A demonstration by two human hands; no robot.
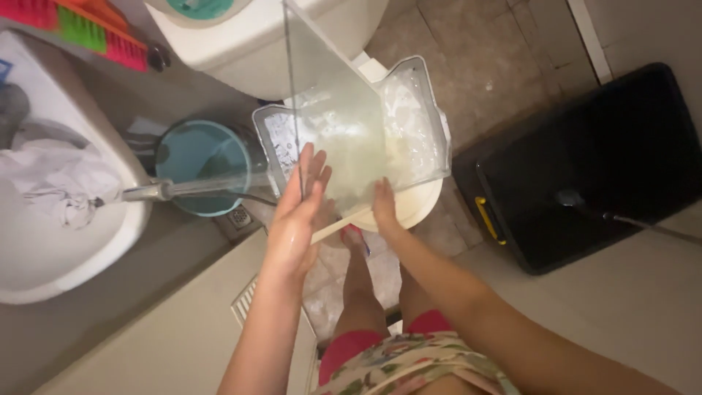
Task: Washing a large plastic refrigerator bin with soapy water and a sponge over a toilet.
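A: Head view, looking straight down. Glass pane (pixel 336 124) held upright on edge, tilted, over a clear plastic tray (pixel 420 139) resting on a white bucket (pixel 409 208). Wet and cloudy across the lower half of the pane; suds or water pooled in the tray beneath it.

B: Progress, judged from that?

A: Washing well under way, by the look: pane already wetted and filmy, not yet clean or dry. Rinsing and setting aside apparently left. Upper part of the pane clearer.

B: Hands?

A: Left hand (pixel 296 212) flat against the near face of the pane, fingers straight and together, pointing up, palm pressed on. Open, no grip, just bracing or wiping. Right hand (pixel 384 205) low at the pane's bottom edge, fingers tucked under or behind the glass; supporting it, but closure hard to tell. Both forearms extended forward, elbows bent.

B: Surroundings, relative to the pane?

A: Left of it, a teal bucket (pixel 201 164) under a tap (pixel 150 192); farther left, a white sink (pixel 66 219) with cloth in it. Right of it, a black bin (pixel 585 168) on the tiled floor (pixel 497 58).
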